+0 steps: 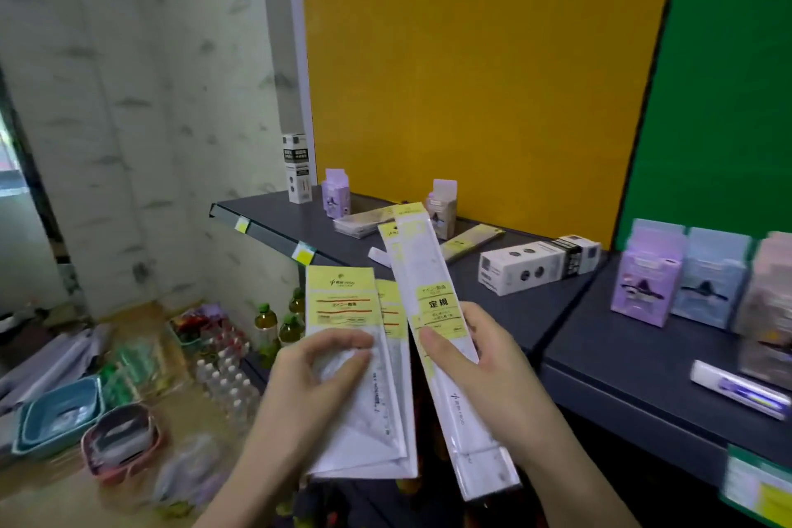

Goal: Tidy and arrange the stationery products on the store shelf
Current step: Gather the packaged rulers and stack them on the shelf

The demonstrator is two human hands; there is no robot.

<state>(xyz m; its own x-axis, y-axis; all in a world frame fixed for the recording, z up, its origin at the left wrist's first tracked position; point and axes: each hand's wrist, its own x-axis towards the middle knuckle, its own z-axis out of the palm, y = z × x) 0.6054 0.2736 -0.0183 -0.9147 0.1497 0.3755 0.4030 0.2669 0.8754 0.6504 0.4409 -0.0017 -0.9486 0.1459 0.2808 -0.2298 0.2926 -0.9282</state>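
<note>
Head view. L grip [317, 373]: thumb + fingers curled round set-square packs [343, 304], several stacked, yellow labels up, held below the shelf [295, 219] front edge. R grip [484, 360]: thumb on front, fingers behind, pinching ruler pack [422, 266], tilted, top end over the dark shelf. 2nd long pack [388, 234] just behind it; can't tell which hand has it. On shelf: white box [527, 266] lying flat, lilac box [336, 193] upright nr yellow back panel [471, 56]. Floor at L: bottles [265, 322], blue basket [60, 412].
</note>
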